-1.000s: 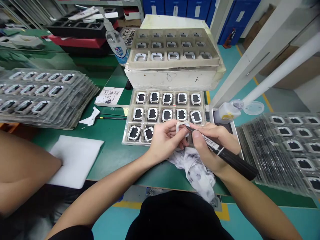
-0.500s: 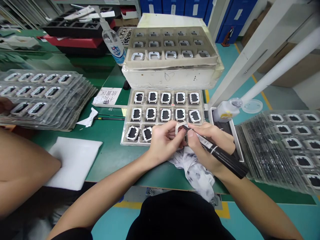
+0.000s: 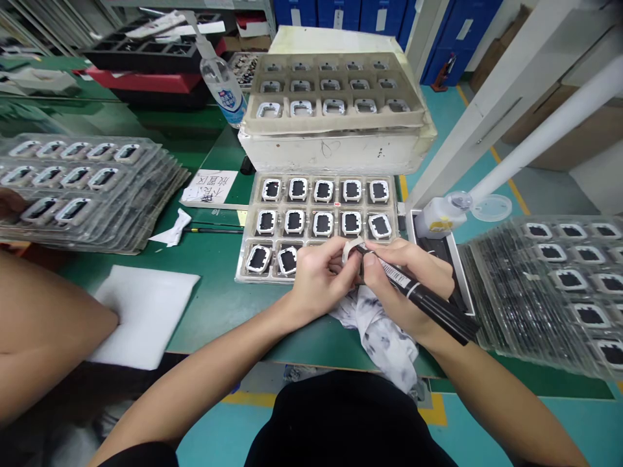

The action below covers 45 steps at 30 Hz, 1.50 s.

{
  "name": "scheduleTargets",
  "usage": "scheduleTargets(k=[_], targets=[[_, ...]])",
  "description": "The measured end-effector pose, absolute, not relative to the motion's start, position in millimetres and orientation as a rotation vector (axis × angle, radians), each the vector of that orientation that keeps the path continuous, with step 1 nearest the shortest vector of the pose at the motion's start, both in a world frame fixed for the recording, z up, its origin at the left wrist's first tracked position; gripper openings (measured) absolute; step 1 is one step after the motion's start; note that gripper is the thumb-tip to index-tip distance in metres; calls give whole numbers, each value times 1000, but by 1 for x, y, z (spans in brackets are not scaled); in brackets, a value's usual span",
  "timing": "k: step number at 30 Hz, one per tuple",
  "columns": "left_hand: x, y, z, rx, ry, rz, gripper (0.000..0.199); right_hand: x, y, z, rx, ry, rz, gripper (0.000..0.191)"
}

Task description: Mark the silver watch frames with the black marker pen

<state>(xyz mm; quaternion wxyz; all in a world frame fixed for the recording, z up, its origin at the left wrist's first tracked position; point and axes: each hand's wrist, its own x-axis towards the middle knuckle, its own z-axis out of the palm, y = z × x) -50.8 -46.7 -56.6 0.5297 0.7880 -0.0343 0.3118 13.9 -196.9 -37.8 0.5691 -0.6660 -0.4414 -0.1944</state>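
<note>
Here the left hand (image 3: 316, 279) pinches a white frame (image 3: 348, 248) above the tray (image 3: 310, 206), at its near right part, while the right hand (image 3: 402, 279) is wrapped around a black marker (image 3: 428, 301), tip right at the frame! Nearer, a spotted cloth (image 3: 387, 334) drapes over the table's near edge.

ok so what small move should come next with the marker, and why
Probably a short stroke of the black marker along the white frame: the left hand pinches the frame, the right hand grips the marker, and its tip points in at the frame, though the exact contact is hard to see.
</note>
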Motion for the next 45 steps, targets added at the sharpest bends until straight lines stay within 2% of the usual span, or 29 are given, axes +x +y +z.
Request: scheduleTargets(k=[4, 14, 20, 26, 30, 31, 34, 36, 38, 42, 45], targets=[[-50, -47, -57, 1848, -30, 687, 24, 14, -196, -37, -1557, -1049, -434, 16], [-46, -46, -50, 1381, 172, 210, 34, 18, -199, -36, -1533, -846, -361, 10], [-44, -45, -43, 1382, 187, 196, 39, 22, -196, -38, -1491, -765, -369, 15], [-45, -44, -44, 1734, 27, 447, 17, 32, -196, -34, -1437, -638, -561, 16], [-42, -54, -40, 2007, -88, 511, 11, 41, -199, -35, -1404, -562, -642, 17], [-40, -58, -39, 2075, -83, 500, 11, 43, -199, -36, -1405, -559, -641, 17], [-32, -70, -39, 2254, -4, 489, 36, 47, -200, -40, -1439, -556, -612, 18], [-26, -77, -41, 2347, 40, 517, 45, 49, -200, -43, -1468, -549, -610, 18], [-23, -84, -43, 2463, 41, 513, 39, 52, -200, -46, -1479, -549, -626, 18], [-24, -95, -43, 2744, -64, 402, 14, 56, -200, -48, -1452, -548, -649, 20], [-29, -88, -40, 2797, -179, 468, 22, 58, -200, -48, -1421, -540, -622, 21]])
